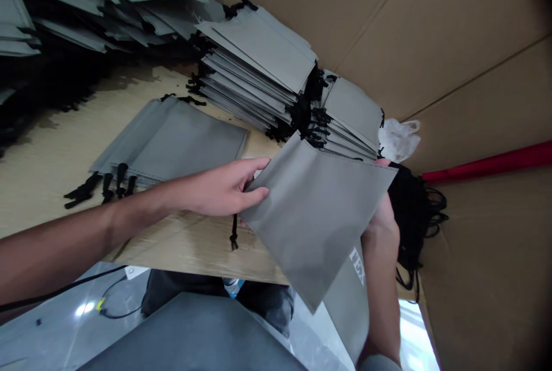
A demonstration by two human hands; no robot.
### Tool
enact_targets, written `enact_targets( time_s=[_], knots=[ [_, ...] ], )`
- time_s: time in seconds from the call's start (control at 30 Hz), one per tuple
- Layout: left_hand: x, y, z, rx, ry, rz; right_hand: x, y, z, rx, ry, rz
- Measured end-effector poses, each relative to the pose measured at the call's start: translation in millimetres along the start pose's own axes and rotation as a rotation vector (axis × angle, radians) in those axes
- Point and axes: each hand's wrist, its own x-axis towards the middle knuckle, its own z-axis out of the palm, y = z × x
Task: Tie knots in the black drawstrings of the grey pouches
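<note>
I hold a grey drawstring pouch (317,215) in the air over the front edge of the wooden table (47,164). My left hand (224,187) pinches the pouch's left corner, where a black cord (234,234) hangs down. My right hand (383,218) is behind the pouch's right side, mostly hidden, with only a fingertip showing at the top corner; it grips that side. A second grey pouch with white lettering (351,296) hangs below, next to my right forearm.
A low stack of grey pouches (172,141) lies flat on the table to the left. Taller stacks (259,66) (351,121) stand behind, by a cardboard wall (431,31). Loose pouches pile at the top left. A red tube (491,165), black cords (414,210) and white plastic (399,138) lie right.
</note>
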Motion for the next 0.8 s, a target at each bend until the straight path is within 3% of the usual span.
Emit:
enact_targets(
  time_s=[0.13, 0.2, 0.27, 0.37, 0.53, 0.67, 0.8],
  knots=[
    [-0.9, 1.1, -1.2, 0.048, -0.153, -0.083, 0.3, -7.4, 4.2, 0.146, -0.116, 0.168],
    [-0.8, 2.3, -0.6, 0.011, -0.239, -0.111, 2.8, -8.9, 13.0, 0.087, -0.215, 0.190],
    [1.7, 1.1, 3.1, -0.010, -0.231, -0.079, 5.2, -8.4, 24.5, 0.058, -0.306, 0.166],
    [8.5, -7.1, 15.3, -0.033, -0.028, -0.009, 6.5, -6.3, 40.7, 0.031, -0.406, 0.106],
    [14.1, -23.5, 40.8, -0.061, 0.240, -0.019, 3.9, -5.4, 54.5, -0.026, -0.412, 0.050],
    [12.6, -24.7, 48.0, 0.010, 0.362, -0.038, 1.7, -7.2, 60.2, -0.021, -0.415, 0.004],
    [14.6, -29.1, 42.2, -0.014, 0.431, 0.029, 0.1, -9.2, 65.8, -0.017, -0.309, -0.008]
  ],
)
